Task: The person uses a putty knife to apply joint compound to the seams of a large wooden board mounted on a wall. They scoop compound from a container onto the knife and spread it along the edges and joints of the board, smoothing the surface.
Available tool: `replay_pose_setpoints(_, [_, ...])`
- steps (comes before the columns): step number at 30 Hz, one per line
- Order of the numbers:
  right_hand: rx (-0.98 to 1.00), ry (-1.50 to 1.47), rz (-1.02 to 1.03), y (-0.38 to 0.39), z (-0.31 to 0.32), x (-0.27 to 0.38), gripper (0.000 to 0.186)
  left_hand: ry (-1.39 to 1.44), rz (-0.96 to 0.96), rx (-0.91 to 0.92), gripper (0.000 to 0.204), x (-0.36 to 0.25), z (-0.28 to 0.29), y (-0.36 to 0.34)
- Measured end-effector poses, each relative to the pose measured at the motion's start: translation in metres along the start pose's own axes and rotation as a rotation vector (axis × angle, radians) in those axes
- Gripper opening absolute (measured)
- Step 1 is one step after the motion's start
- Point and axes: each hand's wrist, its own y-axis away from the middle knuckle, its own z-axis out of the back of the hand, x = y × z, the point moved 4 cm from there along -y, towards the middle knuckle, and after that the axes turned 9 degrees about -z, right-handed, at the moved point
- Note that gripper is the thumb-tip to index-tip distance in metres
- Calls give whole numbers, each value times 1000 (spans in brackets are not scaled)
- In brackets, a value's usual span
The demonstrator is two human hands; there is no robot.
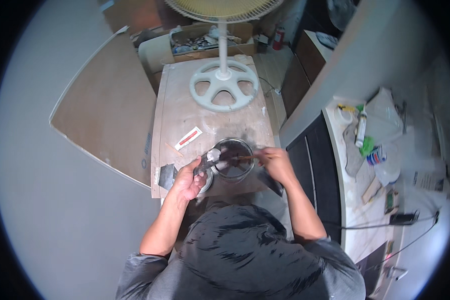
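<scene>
A round metal tin [233,175] with a shiny rim stands near the front edge of the work board. Over its left side, my left hand [189,181] is closed around a dark grey object [205,162] with a pale lump at its far end; its exact kind is unclear. My right hand [276,164], at the tin's right, grips a thin brown stick [246,157] that reaches over the opening. Motion blurs the stick's far end and what lies in the tin. A round lid-like piece [205,182] shows partly behind my left hand.
A white tube [188,137], a dark square sheet [166,176] and a small wooden stick [173,150] lie left of the tin. Beyond it stands a fan's white base [225,102]. A brown panel [105,105] leans at left; a cluttered counter [355,200] runs along the right.
</scene>
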Motion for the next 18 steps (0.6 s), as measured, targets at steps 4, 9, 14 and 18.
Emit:
replay_pose_setpoints(4, [-41,205,-62,-9,-6,4,65,56,11,68,22,-13,-19,4])
replay_pose_setpoints(9, [100,175,-278,-2,44,-72,75,23,13,94,21,-22,-35,5])
replay_pose_setpoints(14, [61,-569,-345,16,76,-156,46,-7,31,97,18,-29,-62,7])
replay_pose_setpoints(18, [218,-815,-46,35,85,-97,35,-44,-9,119,20,-39,-74,12])
